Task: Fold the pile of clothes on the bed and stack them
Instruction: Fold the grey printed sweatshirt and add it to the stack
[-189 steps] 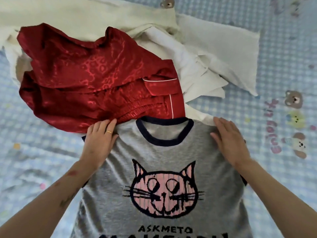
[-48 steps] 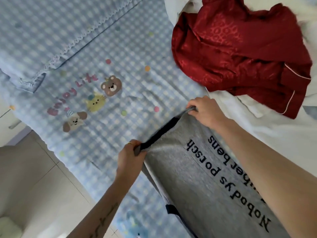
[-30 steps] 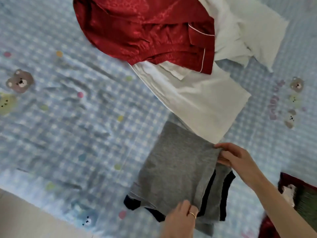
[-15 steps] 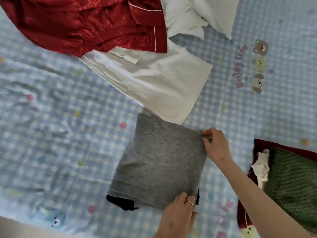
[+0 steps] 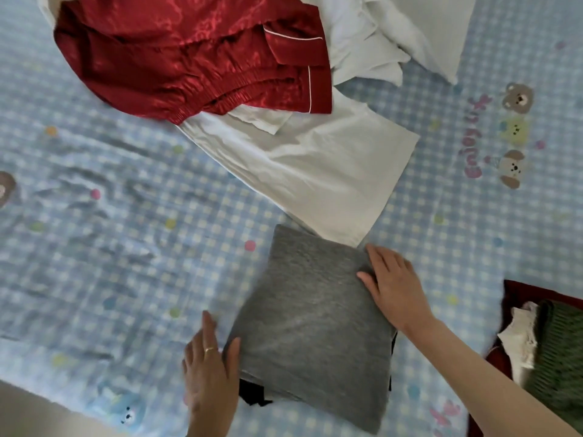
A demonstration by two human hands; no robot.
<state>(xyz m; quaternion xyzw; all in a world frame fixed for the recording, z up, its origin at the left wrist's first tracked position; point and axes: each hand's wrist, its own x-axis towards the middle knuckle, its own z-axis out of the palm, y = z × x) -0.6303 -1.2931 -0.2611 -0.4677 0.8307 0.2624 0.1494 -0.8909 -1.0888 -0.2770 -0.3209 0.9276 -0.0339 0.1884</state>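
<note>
One blue checked bedsheet (image 5: 126, 263); cartoon prints

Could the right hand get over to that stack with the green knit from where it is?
Probably yes: the right hand rests flat on the folded grey shirt, and only bare bedsheet lies between it and the stack.
</note>
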